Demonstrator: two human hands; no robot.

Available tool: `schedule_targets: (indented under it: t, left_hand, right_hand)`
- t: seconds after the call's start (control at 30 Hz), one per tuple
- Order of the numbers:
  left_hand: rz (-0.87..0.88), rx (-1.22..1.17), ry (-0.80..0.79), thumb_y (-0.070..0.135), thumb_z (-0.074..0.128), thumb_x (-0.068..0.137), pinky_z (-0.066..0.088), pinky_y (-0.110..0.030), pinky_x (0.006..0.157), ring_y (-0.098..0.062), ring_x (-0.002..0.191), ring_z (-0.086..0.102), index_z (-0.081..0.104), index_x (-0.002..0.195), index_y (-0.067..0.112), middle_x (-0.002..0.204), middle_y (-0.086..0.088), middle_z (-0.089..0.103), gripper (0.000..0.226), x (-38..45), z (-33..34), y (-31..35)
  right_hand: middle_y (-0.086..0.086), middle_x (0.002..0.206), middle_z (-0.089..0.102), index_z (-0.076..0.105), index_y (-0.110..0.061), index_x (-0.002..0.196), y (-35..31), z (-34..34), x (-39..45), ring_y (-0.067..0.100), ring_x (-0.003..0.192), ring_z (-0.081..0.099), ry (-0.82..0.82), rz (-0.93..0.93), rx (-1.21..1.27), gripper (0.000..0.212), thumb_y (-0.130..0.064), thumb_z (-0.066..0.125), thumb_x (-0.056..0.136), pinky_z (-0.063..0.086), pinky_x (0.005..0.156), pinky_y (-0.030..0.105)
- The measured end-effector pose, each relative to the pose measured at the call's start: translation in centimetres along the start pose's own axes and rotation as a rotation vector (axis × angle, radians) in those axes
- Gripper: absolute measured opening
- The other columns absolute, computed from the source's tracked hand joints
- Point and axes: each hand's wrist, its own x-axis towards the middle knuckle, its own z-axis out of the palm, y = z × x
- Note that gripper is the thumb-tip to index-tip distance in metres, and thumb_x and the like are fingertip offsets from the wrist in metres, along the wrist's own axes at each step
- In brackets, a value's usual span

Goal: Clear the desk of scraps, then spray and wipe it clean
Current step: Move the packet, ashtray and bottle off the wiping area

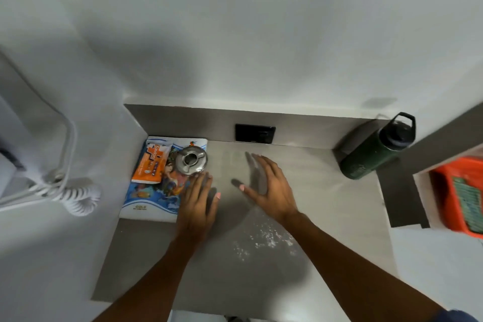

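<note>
Scraps, a scatter of fine white crumbs (266,239), lay on the grey matte counter (326,191) on the near side of the round steel ashtray (191,160), closer to the counter's front edge and beside the right forearm. Both hands hovered flat and empty above the surface: the left hand (198,204) just in front of the ashtray, its fingers (202,183) spread wide and almost touching the rim, the right hand (271,188) to the ashtray's right, fingers equally splayed and holding nothing. The likeliest slip was a sweep that pushed the crumbs off the front edge onto the floor instead of gathering them. The left fingers could also nudge the ashtray, which rested on a blue illustrated book (156,191) beside an orange wipes packet (150,162); tipped, it might spill onto both. Farther right of the ashtray, the dark green metal bottle (371,154) leaned against the back wall and could roll if bumped. No spray or cloth was visible.
</note>
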Motion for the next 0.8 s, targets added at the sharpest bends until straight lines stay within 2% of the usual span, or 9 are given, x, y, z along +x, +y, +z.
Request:
schedule_targets:
  t: [0.1,0.2,0.3,0.43,0.53,0.67,0.73,0.8]
  left_hand:
    - [0.04,-0.005,-0.034,0.03,0.064,0.105,0.049,-0.057,0.121,-0.037,0.153,0.053,0.062,0.151,0.003,0.162,-0.017,0.056,0.054,-0.7,1.4,2.4]
    - [0.021,0.026,-0.127,0.043,0.05,0.108,0.036,-0.054,0.131,-0.033,0.164,0.037,0.047,0.164,0.01,0.174,-0.013,0.04,0.064,-1.8,2.7,4.2]
    - [0.024,0.042,-0.194,0.049,0.044,0.109,0.023,-0.05,0.137,-0.03,0.17,0.021,0.036,0.17,0.016,0.181,-0.009,0.025,0.07,-3.1,4.1,5.0]
    - [0.066,0.081,-0.224,0.049,0.05,0.109,0.024,-0.053,0.136,-0.031,0.17,0.02,0.036,0.17,0.016,0.182,-0.009,0.023,0.07,-4.6,5.2,4.9]
    - [0.077,0.107,-0.239,0.05,0.051,0.108,0.026,-0.055,0.135,-0.033,0.17,0.02,0.035,0.17,0.014,0.181,-0.01,0.023,0.073,-5.1,5.6,4.5]
    - [0.023,0.121,-0.294,0.062,0.04,0.107,0.017,-0.052,0.138,-0.028,0.172,0.012,0.024,0.173,0.016,0.184,-0.004,0.015,0.082,-5.3,5.9,3.8]
    - [0.029,0.152,-0.325,0.068,0.033,0.106,0.012,-0.052,0.139,-0.026,0.173,0.007,0.019,0.174,0.016,0.185,-0.002,0.01,0.087,-5.4,6.2,3.4]
    - [0.034,0.175,-0.331,0.07,0.029,0.106,0.012,-0.052,0.14,-0.024,0.173,0.005,0.018,0.174,0.016,0.185,-0.002,0.01,0.088,-5.5,6.5,3.1]
  right_hand:
    - [0.001,0.17,0.041,0.027,-0.032,0.169,3.1,-2.2,-2.4,0.027,0.148,0.052,0.066,0.053,0.013,0.101,-0.082,0.064,0.09,0.053,0.114,0.051]
    - [0.0,0.164,0.051,0.035,-0.031,0.166,6.4,-4.3,-4.9,0.025,0.14,0.06,0.132,0.076,-0.012,0.101,-0.092,0.054,0.088,0.059,0.108,0.051]
    - [-0.004,0.158,0.056,0.041,-0.034,0.16,9.1,-6.3,-6.7,0.021,0.134,0.063,0.263,0.191,0.091,0.095,-0.089,0.064,0.086,0.062,0.105,0.05]
    - [-0.002,0.138,0.063,0.046,-0.024,0.15,12.0,-8.5,-7.6,0.016,0.12,0.064,0.495,0.318,0.186,0.086,-0.069,0.082,0.086,0.064,0.101,0.053]
    - [0.008,0.141,0.057,0.043,-0.015,0.148,13.6,-10.5,-6.7,0.02,0.124,0.059,0.638,0.377,0.224,0.096,-0.066,0.088,0.081,0.06,0.107,0.053]
    - [0.013,0.16,0.041,0.03,-0.008,0.163,14.5,-13.2,-4.1,0.026,0.145,0.049,0.733,0.403,0.346,0.119,-0.057,0.096,0.077,0.046,0.124,0.048]
    - [0.011,0.163,0.043,0.029,-0.01,0.165,14.7,-14.5,-2.8,0.024,0.15,0.046,0.738,0.388,0.377,0.122,-0.057,0.097,0.076,0.041,0.129,0.046]
    - [0.008,0.158,0.052,0.035,-0.013,0.162,15.0,-15.5,-1.6,0.023,0.146,0.053,0.733,0.369,0.396,0.115,-0.056,0.098,0.075,0.044,0.127,0.045]
